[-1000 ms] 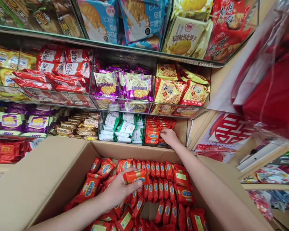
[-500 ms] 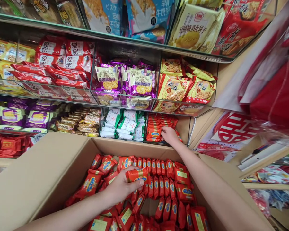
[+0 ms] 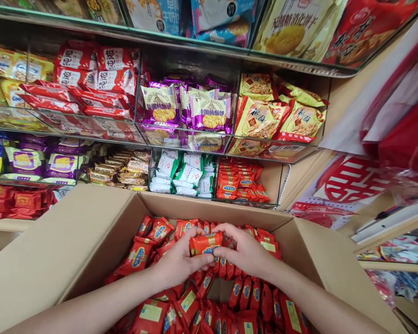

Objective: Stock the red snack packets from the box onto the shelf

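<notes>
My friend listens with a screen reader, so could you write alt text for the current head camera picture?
Two bare hands, left and right, meet around a small red packet above an open cardboard box filled with similar packets. Behind it, glass-fronted shelves hold wrapped snacks in red, purple, yellow and green-and-white.

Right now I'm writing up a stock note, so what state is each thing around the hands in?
Cardboard box: open, flaps spread, holding many packets.
Boxed packets: wrapped, some in rows, others jumbled.
Held red packet: wrapped, no tear visible.
Left hand: closed on that packet.
Right hand: at its other end, grip unclear.
Red-packet compartment: partly filled, bare at right.
</notes>
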`<state>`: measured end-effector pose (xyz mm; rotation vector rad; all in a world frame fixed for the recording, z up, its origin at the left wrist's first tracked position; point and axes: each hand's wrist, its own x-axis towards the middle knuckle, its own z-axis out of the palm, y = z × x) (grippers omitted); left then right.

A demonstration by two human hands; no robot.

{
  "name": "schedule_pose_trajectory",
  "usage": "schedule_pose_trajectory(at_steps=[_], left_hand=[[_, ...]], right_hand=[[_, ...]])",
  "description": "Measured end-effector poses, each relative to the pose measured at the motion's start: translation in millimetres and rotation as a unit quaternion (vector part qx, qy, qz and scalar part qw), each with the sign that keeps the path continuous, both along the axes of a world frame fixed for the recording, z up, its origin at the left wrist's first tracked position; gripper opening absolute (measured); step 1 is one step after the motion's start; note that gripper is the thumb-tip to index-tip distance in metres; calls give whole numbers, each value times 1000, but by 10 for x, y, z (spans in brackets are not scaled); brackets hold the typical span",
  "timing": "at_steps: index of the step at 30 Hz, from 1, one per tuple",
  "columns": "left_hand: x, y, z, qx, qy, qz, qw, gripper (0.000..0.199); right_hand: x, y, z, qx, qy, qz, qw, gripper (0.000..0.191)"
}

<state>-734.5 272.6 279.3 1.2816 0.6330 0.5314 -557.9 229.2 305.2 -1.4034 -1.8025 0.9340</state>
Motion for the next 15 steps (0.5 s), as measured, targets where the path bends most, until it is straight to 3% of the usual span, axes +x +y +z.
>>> schedule_pose_trajectory(at_steps=[3, 5, 7, 9, 12, 15], left_hand=[[13, -17, -1, 30, -20, -7, 999, 49], [14, 3, -24, 52, -13, -7, 999, 51], [9, 36, -62, 63, 0, -6, 998, 48], [5, 65, -102, 69, 12, -4, 998, 44], [2, 71, -139, 79, 44, -8, 996, 43], [0, 45, -149, 99, 71, -27, 992, 41]], right_hand=[[257, 69, 57, 38, 19, -48, 998, 28], [585, 235, 145, 84, 32, -133, 987, 31], [917, 437, 222, 130, -5, -243, 961, 32], [1159, 631, 263, 132, -103, -316, 934, 29], [1291, 855, 264, 91, -229, -355, 902, 27], [1272, 1004, 215, 66, -252, -370, 892, 34]])
